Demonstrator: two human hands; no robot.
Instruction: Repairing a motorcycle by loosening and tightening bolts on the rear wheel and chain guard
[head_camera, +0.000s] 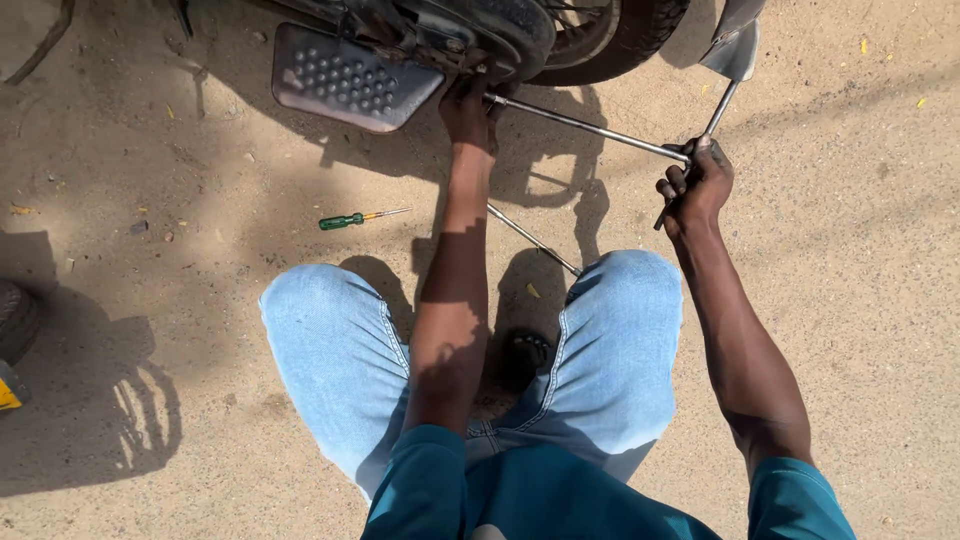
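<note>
A long metal T-shaped wrench (590, 127) is seen held level above the sandy ground (850, 300), its shaft running from the underside of a motorcycle (470, 30) out to the crossbar at the near end. The right hand (697, 187) is closed around the crossbar where it meets the shaft. The left hand (470, 108) is placed at the far end of the shaft, against the dark engine parts of the motorcycle; its fingers are curled there, but whether the shaft itself is gripped cannot be told. A perforated metal footplate (345, 80) is noted just to the left of that hand, and a rear tyre (625, 35) just beyond the shaft. A green-handled screwdriver (355, 219) lies on the ground, well apart from both hands. A second thin metal rod (532, 240) lies on the ground between the knees, which are clad in light blue jeans (330, 360).
</note>
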